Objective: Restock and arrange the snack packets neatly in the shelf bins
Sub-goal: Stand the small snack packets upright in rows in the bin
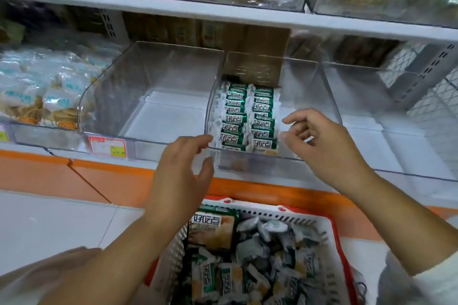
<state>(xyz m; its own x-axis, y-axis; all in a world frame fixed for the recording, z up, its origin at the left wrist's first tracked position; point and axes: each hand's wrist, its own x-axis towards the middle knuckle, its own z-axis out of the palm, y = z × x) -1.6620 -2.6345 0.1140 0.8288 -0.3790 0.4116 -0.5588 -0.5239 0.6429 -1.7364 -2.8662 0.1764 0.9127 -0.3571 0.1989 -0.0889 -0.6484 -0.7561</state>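
Head view showed both hands empty at the front of the clear middle bin (312, 96): the left hand (182, 173), fingers loosely spread, was at its front left corner, and the right hand (322, 148), fingers relaxed, was just over the right row of green snack packets (247, 119), which stood in two tidy rows. Squaring the front packets likely called for light, even pressure from both sides. Loose packets (260, 272) lay in the white basket (319, 221) below; the bin's tall side walls narrowed access.
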